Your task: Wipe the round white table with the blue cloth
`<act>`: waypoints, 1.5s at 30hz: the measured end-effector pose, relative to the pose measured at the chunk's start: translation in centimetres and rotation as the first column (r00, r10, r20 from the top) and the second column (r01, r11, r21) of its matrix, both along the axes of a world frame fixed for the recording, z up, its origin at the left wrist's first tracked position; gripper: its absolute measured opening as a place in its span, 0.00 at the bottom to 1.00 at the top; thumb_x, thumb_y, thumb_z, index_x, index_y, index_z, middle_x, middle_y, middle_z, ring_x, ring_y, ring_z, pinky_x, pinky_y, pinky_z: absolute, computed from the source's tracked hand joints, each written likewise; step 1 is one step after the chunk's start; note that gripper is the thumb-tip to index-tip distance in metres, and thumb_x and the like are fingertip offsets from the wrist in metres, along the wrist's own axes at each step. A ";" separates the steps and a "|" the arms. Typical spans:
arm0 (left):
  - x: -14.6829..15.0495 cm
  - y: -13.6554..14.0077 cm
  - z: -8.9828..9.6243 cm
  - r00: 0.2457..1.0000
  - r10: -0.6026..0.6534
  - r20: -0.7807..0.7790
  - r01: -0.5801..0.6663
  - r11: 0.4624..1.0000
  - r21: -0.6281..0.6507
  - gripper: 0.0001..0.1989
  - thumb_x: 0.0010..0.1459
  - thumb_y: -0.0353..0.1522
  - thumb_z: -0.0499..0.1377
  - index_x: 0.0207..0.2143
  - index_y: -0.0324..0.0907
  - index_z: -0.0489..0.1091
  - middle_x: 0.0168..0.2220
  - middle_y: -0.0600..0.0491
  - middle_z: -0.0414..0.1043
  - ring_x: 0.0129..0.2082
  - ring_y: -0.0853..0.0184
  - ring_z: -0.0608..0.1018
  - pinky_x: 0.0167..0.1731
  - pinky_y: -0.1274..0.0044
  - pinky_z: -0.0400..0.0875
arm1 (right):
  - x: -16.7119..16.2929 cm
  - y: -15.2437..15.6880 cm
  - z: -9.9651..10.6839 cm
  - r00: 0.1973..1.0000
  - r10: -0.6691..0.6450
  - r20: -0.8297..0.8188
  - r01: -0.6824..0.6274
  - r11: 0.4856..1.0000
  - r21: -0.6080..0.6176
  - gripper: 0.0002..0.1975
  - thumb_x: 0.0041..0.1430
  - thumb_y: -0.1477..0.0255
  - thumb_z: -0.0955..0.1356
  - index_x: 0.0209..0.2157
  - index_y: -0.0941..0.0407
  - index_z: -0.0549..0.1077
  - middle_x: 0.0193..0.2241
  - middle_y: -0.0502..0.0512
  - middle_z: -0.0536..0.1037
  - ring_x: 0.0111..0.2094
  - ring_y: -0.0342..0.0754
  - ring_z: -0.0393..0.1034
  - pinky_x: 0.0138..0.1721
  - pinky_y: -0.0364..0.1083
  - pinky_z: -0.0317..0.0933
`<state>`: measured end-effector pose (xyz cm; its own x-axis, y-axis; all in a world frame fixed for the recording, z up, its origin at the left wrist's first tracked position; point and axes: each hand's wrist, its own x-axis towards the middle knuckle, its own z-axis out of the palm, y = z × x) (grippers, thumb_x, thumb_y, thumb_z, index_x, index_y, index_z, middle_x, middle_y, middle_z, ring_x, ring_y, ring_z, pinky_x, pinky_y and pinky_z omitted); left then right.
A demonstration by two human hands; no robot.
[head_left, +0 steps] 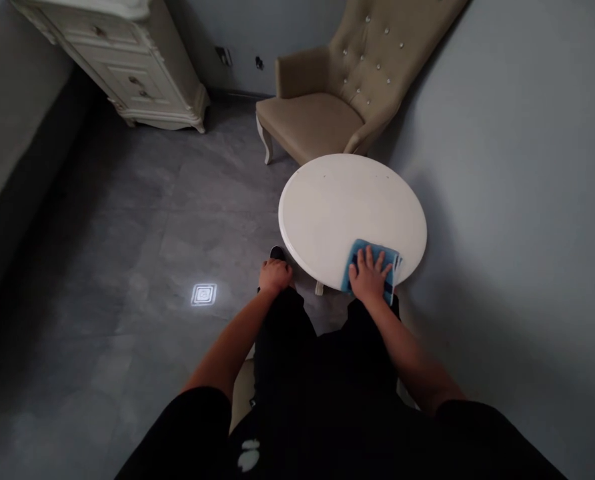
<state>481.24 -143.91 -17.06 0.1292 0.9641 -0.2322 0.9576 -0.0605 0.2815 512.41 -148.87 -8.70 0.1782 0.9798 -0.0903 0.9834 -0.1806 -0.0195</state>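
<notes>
My right hand [370, 275] lies flat with its fingers spread on a blue cloth [362, 248]. It presses the cloth against the near right edge of a round white table [347, 200], and part of the cloth hangs past the rim. My left hand [276, 275] rests on my left knee, left of the table's near edge. Its fingers lie over the knee and it holds nothing that I can see.
Beyond the table stands a tan tufted armchair [310, 123]. A white cabinet with drawers [142, 73] is at the back left, and a bed-like grey piece [12, 113] lines the left side. A grey wall [522, 167] runs close on the right. A floor drain [203, 294] is lit.
</notes>
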 end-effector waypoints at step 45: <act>1.5 1.5 1.0 0.988 -0.069 -0.138 0.060 0.996 -0.070 0.24 0.77 0.38 0.51 0.46 0.40 0.87 0.52 0.36 0.85 0.58 0.50 0.83 0.62 0.64 0.72 | -4.5 4.3 1.4 0.968 0.118 -0.223 -0.104 0.992 0.072 0.38 0.78 0.55 0.62 0.81 0.58 0.63 0.84 0.60 0.51 0.83 0.83 0.35 0.78 0.83 0.30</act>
